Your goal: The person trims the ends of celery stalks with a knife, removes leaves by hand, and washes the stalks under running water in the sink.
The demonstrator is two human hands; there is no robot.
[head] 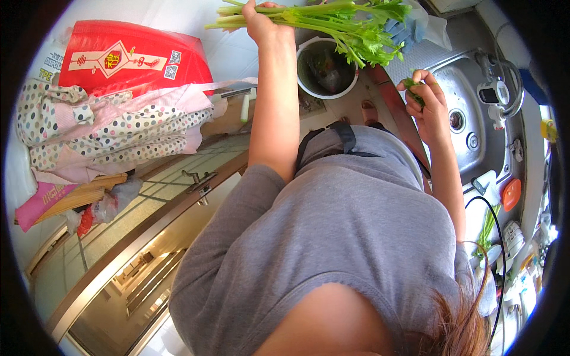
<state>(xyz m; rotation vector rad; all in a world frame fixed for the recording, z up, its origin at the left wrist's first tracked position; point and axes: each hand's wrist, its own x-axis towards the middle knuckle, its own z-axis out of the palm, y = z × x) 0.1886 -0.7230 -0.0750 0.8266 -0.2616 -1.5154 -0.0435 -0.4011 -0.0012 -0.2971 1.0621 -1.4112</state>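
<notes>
My left hand [263, 22] is closed around the stalks of a bunch of celery [320, 15] at the top of the view. The leafy ends of the bunch point right and hang partly over a white-rimmed bucket [329, 96]. Inside that bucket is a dark interior with something that looks like a plastic bag; its contents are hard to make out. On the right, beside the sink, my right hand [428, 104] pinches some torn green leaves [416, 95] between its fingers, apart from the bunch.
A stainless steel sink [478, 138] with a faucet [494, 95] lies right. Blue gloves [403, 33] rest near the celery leaves. More green stalks [487, 229] lie by an orange lid [511, 194]. On the left hang a red bag [133, 58], polka-dot cloth [116, 124] and a door handle [196, 178].
</notes>
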